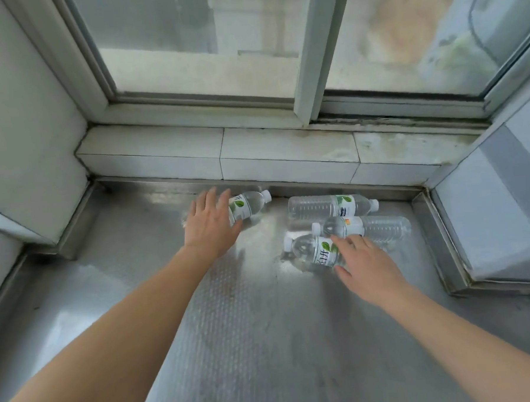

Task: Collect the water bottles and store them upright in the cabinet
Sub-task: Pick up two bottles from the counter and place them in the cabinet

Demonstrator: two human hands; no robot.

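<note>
Several clear water bottles with white caps and green-leaf labels lie on their sides on a steel counter (248,324). My left hand (211,223) rests, fingers spread, over the lower half of the leftmost bottle (248,203), without closing on it. My right hand (367,266) lies flat with its fingers apart on the nearest bottle (310,249), covering its base. Two more bottles lie behind it: one (328,206) close to the back ledge, cap to the right, and one (372,226) in between, cap to the left. No cabinet is in view.
A tiled sill (218,154) and a sliding window (200,44) stand behind the counter. A white wall (24,136) juts in at the left and a white-grey panel (497,207) at the right, closing in the bottles' corner.
</note>
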